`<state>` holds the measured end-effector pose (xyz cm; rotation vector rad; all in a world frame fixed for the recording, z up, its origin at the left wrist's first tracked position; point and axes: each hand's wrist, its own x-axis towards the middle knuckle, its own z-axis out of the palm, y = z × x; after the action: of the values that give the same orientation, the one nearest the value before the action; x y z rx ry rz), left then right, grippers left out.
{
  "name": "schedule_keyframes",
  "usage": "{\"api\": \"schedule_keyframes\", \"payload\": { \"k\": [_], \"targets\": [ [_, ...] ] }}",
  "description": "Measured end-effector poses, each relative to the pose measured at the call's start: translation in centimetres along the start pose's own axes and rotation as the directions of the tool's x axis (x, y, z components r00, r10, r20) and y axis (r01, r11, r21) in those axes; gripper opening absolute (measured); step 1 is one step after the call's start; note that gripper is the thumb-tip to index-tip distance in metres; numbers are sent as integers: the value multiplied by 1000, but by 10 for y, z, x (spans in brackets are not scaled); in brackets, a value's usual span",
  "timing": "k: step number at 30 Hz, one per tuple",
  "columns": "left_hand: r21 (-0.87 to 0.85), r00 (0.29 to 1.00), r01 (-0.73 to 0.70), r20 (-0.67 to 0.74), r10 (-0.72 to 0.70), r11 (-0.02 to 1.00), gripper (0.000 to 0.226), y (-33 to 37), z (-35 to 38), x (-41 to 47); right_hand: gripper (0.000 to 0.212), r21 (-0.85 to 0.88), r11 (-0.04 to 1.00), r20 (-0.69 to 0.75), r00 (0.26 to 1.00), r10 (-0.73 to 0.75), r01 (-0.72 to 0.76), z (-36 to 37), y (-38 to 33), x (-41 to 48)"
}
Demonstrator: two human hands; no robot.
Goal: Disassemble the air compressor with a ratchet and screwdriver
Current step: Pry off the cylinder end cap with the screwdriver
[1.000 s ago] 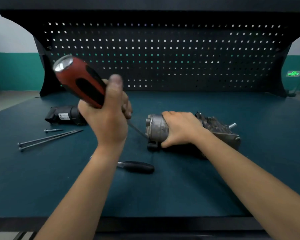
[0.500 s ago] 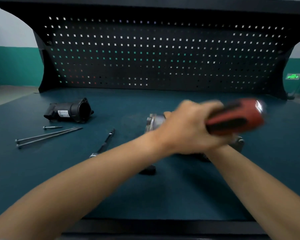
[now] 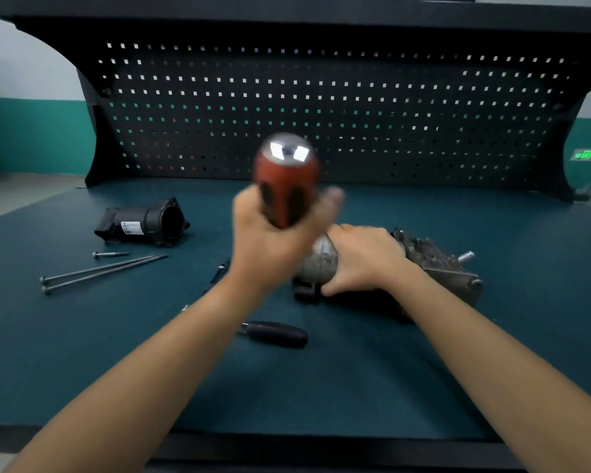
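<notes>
The grey metal air compressor [image 3: 437,264] lies on its side on the teal bench mat, right of centre. My right hand [image 3: 362,257] grips its round silver end. My left hand [image 3: 273,244] holds the red and black screwdriver [image 3: 285,179] by the handle, raised just left of the compressor, its shiny butt cap pointing up toward me. The screwdriver's shaft is hidden behind my hand. The hand and handle are blurred. A black-handled ratchet [image 3: 273,332] lies on the mat in front of the compressor, partly under my left forearm.
A removed black housing part [image 3: 144,223] lies at the back left. A short bolt [image 3: 110,255] and two long bolts [image 3: 99,273] rest on the mat left of centre. A black pegboard [image 3: 321,107] closes the back of the bench.
My left hand swung the screwdriver from the upper left across to the right over the compressor, then back to the centre with the handle upright. My right hand stayed on the compressor.
</notes>
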<state>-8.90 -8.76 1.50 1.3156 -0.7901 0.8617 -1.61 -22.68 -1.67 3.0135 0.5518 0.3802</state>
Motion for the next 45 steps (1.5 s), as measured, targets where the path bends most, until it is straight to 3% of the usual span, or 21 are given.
{"api": "schedule_keyframes", "payload": {
  "k": [3, 5, 7, 10, 12, 24, 28, 30, 32, 34, 36, 39, 41, 43, 45],
  "targets": [
    [-216, 986, 88, -117, -115, 973, 20, -2, -20, 12, 66, -67, 997, -37, 999, -27, 24, 1, 1, 1],
    [-260, 986, 102, -99, -132, 960, 21, -1, -23, 15, 65, -82, 996, -46, 999, -29, 25, 1, 3, 2],
    [-208, 997, 64, -24, -71, 976, 21, -4, -20, 14, 64, -84, 996, -47, 998, -30, 26, 2, 3, 3],
    [57, 991, -32, 128, 25, 998, 22, -5, -21, 16, 62, -82, 996, -55, 998, -29, 24, 2, 3, 3],
    [134, 987, -39, 162, 17, 990, 29, -9, -28, 21, 63, -79, 997, -49, 998, -25, 21, 2, 4, 2],
    [-239, 997, 77, -8, -82, 968, 17, -13, -52, 31, 68, -103, 994, -76, 996, -43, 35, 4, 4, 3],
    [-57, 995, 94, 34, -92, 994, 21, -23, -54, 16, 74, -121, 992, -86, 995, -56, 45, 6, 6, 4],
    [121, 992, -16, 124, 0, 993, 36, -28, -53, 8, 77, -122, 991, -81, 994, -68, 58, 5, 7, 5],
    [252, 931, -246, 329, 156, 936, 41, -28, -52, 4, 79, -101, 991, -72, 993, -95, 88, 5, 9, 8],
    [278, 779, -504, 555, 292, 818, 28, -29, -47, 3, 78, -73, 990, -80, 988, -129, 123, 6, 9, 11],
    [304, 643, -678, 687, 339, 670, 13, -31, -38, 1, 85, -63, 989, -61, 989, -136, 132, 6, 11, 12],
    [343, 570, -726, 785, 242, 596, 14, -39, -31, -4, 99, -72, 992, -16, 994, -108, 107, -7, 7, 2],
    [357, 527, -753, 830, 182, 552, 17, -46, -32, -1, 87, 200, 979, -138, 990, -22, 50, -20, 1, -10],
    [373, 491, -785, 861, 129, 495, 8, -51, -32, 3, 52, 624, 782, -221, 961, 163, 11, -32, -7, -26],
    [407, 498, -785, 863, 86, 467, 27, -58, -31, 5, 36, 841, 537, -75, 971, 228, -61, -36, -17, -43]
  ]
}}
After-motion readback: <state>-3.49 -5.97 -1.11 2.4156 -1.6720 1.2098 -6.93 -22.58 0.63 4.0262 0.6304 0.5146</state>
